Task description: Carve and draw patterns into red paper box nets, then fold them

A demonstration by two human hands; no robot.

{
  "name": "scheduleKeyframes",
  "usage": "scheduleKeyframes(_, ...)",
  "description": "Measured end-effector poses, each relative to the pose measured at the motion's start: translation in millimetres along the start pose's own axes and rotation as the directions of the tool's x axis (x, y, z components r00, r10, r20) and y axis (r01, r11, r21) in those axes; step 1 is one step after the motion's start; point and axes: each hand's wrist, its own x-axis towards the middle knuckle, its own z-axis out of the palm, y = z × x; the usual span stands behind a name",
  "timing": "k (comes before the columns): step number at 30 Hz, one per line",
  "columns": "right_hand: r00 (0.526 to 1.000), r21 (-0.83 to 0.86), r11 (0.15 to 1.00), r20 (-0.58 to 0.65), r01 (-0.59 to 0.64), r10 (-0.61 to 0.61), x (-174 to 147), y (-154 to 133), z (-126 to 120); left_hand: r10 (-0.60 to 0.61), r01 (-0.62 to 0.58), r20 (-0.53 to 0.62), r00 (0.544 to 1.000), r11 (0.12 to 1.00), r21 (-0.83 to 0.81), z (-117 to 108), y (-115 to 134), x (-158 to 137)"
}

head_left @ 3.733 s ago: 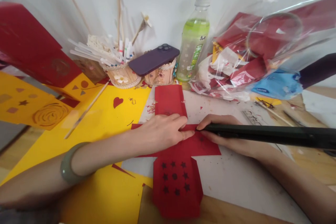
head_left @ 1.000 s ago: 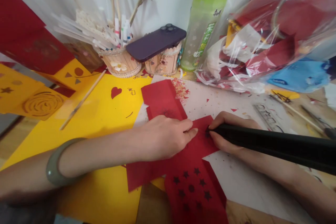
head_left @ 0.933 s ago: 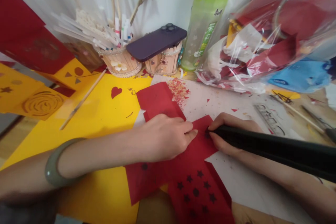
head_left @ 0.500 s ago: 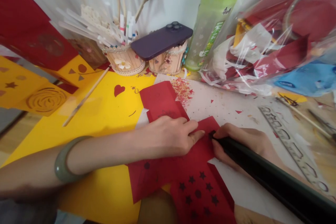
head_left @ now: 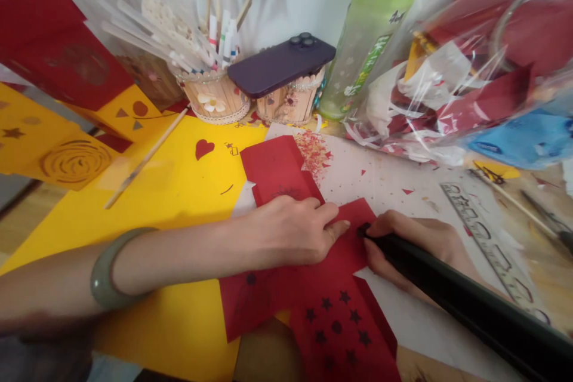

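Pale wall (head_left: 308, 0) behind; wooden table (head_left: 264, 355) below, crowded. Bottle (head_left: 378, 24) at the back: green label strip with vertical white characters, dark ones beside it, too soft to read. Blue packet (head_left: 532, 137), right: small dark oval logo, lettering illegible. Phone (head_left: 284, 65): dark purple, no brand made out.

Red paper cutout (head_left: 313, 286), roughly cross-shaped, lies mid-table, over the yellow sheet (head_left: 179, 334) at left and white sheet (head_left: 358, 179) at right. Near panel: black stars ringed about a dark dot. Far panel: faint dark line drawing, partly covered. Left panel: dark dot, thin lines.

Left hand (head_left: 295, 233) rests palm-down on the cutout, fingers bent; can't tell if it pinches anything. Right hand (head_left: 423, 245) grips a black pen (head_left: 430, 280), tip at a dark mark on the right panel.
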Motion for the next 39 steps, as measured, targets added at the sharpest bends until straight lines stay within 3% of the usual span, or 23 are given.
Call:
scheduleKeyframes(11,0.987,0.044,0.986,0.003,-0.163,0.163,-4.3,-1.9,1.1,-0.012,0.012,0.006,1.000,0.999,-0.041,0.7,-0.9,-0.6)
scheduleKeyframes(16,0.906,0.195,0.906,-0.126,-0.377,0.404,-4.4,8.5,-14.0,-0.009,0.013,0.031,0.999,0.989,-0.144,-5.8,-2.5,-1.2)
scheduleKeyframes(18,0.873,0.284,0.860,-0.125,-0.423,0.471,-4.0,11.8,-19.9,0.007,-0.002,0.031,0.999,0.990,-0.138,-7.0,-3.5,-1.1)
scheduleKeyframes(26,0.879,0.358,0.846,-0.119,-0.396,0.462,1.2,3.7,-37.7,0.111,-0.103,0.108,0.988,0.992,-0.074,-8.8,-19.2,-3.9)
scheduleKeyframes(30,0.891,0.396,0.839,-0.098,-0.374,0.444,1.9,0.6,-46.1,0.021,-0.001,0.123,0.992,0.986,-0.164,-7.5,-20.8,-4.1)
scheduleKeyframes(35,0.817,0.515,0.717,-0.055,-0.470,0.575,1.0,-4.4,-52.2,0.006,0.025,0.184,0.983,0.985,-0.168,-16.6,-11.8,-4.9)
scheduleKeyframes(39,0.775,0.610,0.660,-0.115,-0.439,0.622,3.3,-10.4,-54.4,-0.012,0.046,0.195,0.981,0.985,-0.168,-26.3,-5.8,-4.6)
